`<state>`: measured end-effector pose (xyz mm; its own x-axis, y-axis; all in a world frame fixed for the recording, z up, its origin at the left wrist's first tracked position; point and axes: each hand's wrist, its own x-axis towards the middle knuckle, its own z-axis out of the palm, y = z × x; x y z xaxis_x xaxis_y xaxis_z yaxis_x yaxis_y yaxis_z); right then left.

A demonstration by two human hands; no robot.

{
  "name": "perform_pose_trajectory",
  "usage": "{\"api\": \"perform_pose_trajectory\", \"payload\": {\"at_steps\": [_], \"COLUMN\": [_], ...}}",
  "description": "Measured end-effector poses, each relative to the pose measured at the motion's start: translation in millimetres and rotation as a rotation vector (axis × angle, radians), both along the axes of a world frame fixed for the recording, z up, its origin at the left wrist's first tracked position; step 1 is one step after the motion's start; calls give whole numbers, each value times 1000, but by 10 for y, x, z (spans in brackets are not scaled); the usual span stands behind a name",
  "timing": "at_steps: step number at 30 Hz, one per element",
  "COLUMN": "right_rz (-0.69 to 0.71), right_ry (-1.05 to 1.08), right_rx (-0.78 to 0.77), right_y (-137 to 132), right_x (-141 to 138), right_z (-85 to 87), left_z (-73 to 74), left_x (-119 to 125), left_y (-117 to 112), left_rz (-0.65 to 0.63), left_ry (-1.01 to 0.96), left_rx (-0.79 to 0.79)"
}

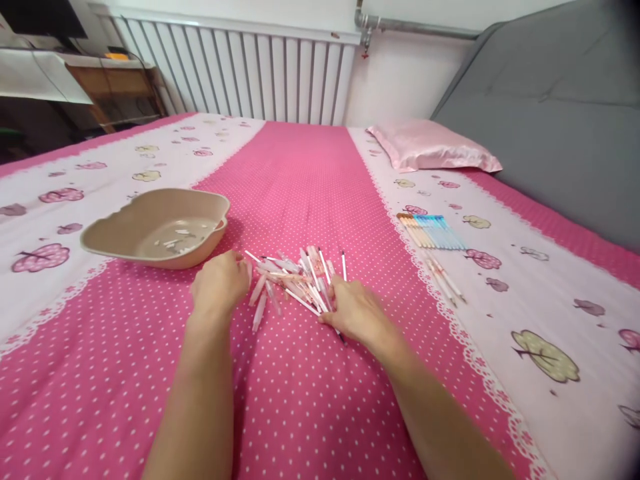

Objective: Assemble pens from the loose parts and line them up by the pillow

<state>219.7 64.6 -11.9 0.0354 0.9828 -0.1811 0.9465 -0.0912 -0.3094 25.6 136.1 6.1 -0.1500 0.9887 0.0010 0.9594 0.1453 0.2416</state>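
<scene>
A loose pile of pen parts (295, 280) lies on the bed, with pink translucent barrels and thin white refills with dark tips crossing each other. My left hand (220, 283) is at the pile's left edge with its fingers curled in; what they hold, if anything, is hidden. At the right side of the pile, my right hand (357, 308) has thumb and fingers closed around a white pen refill (341, 337), whose dark end sticks out below the thumb. To the right lie a few assembled pink-and-white pens (445, 280), beside a row of orange and blue pens (433, 232).
A beige plastic basin (155, 227) holding small white pieces stands left of the pile. A pink pillow (435, 145) rests at the back right against a grey headboard (555, 113). Behind the bed is a white radiator (240, 70); a desk (110, 83) with a monitor stands far left.
</scene>
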Motion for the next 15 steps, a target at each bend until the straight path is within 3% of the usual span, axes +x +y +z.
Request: {"api": "perform_pose_trajectory", "payload": {"at_steps": [5, 10, 15], "right_rz": [22, 17, -18], "right_ry": [51, 127, 190], "right_rx": [-13, -16, 9], "right_y": [29, 65, 98], "right_x": [39, 134, 200], "right_z": [-62, -100, -107], "left_z": [-106, -222, -196], "left_x": [-26, 21, -2], "left_y": [44, 51, 23], "left_rz": [-52, -37, 35], "left_ry": [59, 14, -72], "left_rx": [-173, -130, -48]}}
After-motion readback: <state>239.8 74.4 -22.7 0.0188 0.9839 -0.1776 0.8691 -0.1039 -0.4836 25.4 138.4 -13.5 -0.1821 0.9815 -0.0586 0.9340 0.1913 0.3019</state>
